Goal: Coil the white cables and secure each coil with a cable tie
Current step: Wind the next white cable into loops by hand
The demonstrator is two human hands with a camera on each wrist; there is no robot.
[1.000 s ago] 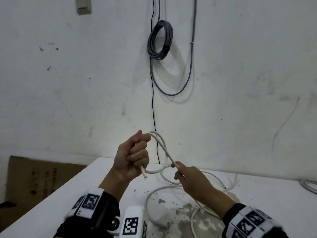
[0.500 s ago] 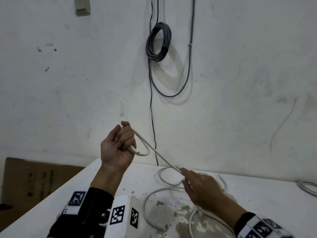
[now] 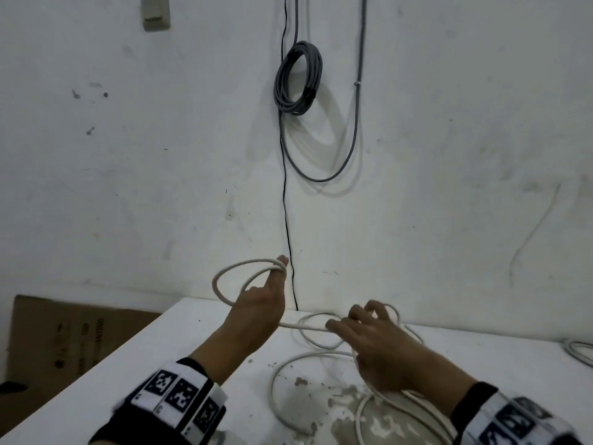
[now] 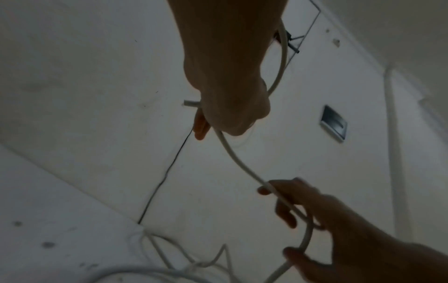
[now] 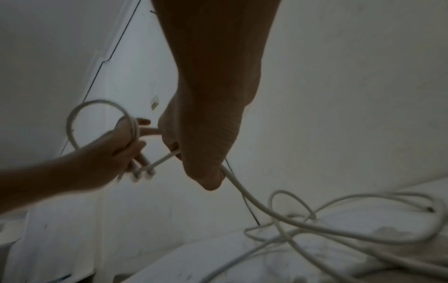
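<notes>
Left hand (image 3: 256, 308) raised, fingers clamped on first small loop of white cable (image 3: 308, 329). Right hand (image 3: 378, 351) lower, fingers curled loosely round running length; slack lies on surface (image 3: 167, 354). Coiling just begun. Next: feed another loop leftward.

white cable (image 3: 224, 271) | grey coil (image 3: 298, 78) (on white wall (image 3: 128, 155)) | brown cardboard (image 3: 64, 335)

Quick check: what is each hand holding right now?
Left hand: grips the white cable coil.
Right hand: fingers curled round the same cable's slack.
</notes>
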